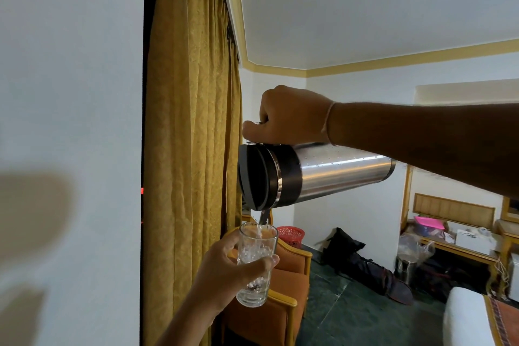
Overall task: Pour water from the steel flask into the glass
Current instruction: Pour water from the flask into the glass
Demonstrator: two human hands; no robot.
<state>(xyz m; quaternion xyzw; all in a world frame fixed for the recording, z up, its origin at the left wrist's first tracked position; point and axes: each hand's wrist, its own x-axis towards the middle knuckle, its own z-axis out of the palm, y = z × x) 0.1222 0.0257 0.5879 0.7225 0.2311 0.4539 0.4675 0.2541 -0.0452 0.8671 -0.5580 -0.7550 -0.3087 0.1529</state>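
The steel flask (337,171) with a black lid lies nearly on its side in the air at mid-frame, spout down to the left. My right hand (286,118) grips its handle from above, thumb pressing near the lid. A thin stream of water falls from the spout into a clear glass (257,258) just below. My left hand (224,270) is wrapped around the glass and holds it upright, slightly tilted. Water churns in the glass's lower half.
A gold curtain (191,121) hangs at left beside a white wall. Behind the glass stands an orange armchair (286,289) and a red basket (290,234). A black bag (362,261) lies on the dark floor. A wooden bench (455,247) with clutter and a bed corner (471,317) are at right.
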